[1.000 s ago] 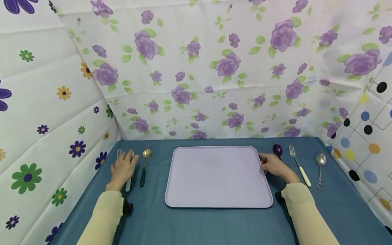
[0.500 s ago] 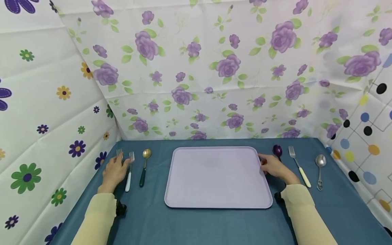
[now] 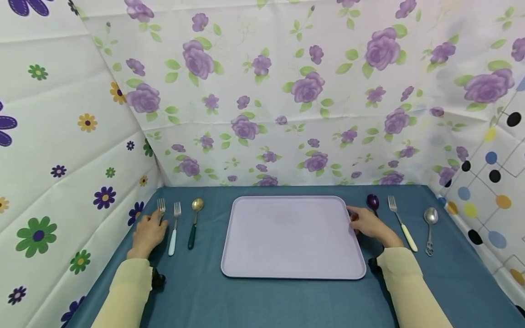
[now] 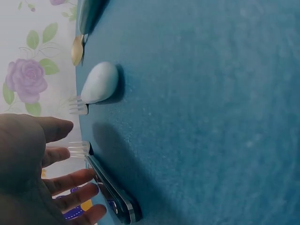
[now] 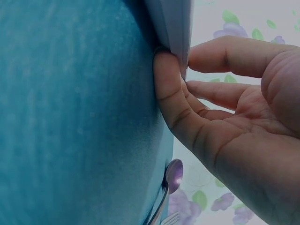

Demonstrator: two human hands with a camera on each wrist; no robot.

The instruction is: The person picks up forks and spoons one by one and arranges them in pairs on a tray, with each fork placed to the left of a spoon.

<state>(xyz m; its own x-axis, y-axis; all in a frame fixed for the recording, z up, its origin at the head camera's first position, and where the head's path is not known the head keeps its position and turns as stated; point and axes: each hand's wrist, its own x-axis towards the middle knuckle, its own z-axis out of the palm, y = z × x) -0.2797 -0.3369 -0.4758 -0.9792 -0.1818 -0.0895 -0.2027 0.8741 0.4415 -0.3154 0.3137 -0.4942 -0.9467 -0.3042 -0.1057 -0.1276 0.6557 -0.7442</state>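
Observation:
My left hand (image 3: 148,233) is over the leftmost fork (image 3: 161,205), whose tines stick out beyond the fingers. In the left wrist view this fork's dark handle (image 4: 111,190) lies on the cloth beside the spread fingers (image 4: 75,181), with thumb and fingers apart. A fork with a white handle (image 3: 172,239) lies just right of that hand. My right hand (image 3: 368,224) pinches the right edge of a pale lilac rectangular tray (image 3: 293,237). In the right wrist view one finger is under the tray's edge (image 5: 173,28), with the thumb on the other side.
Right of the white-handled fork lies a gold spoon (image 3: 192,234) with a green handle. Past the right hand are a purple spoon (image 3: 373,201), a cream-handled fork (image 3: 404,225) and a silver spoon (image 3: 430,216). Blue cloth (image 3: 262,303) covers the table, with patterned sheets (image 3: 254,95) around it.
My left hand has moved left, off the white-handled fork and over to the leftmost fork, and a little nearer the body. The right hand and the tray have stayed in place.

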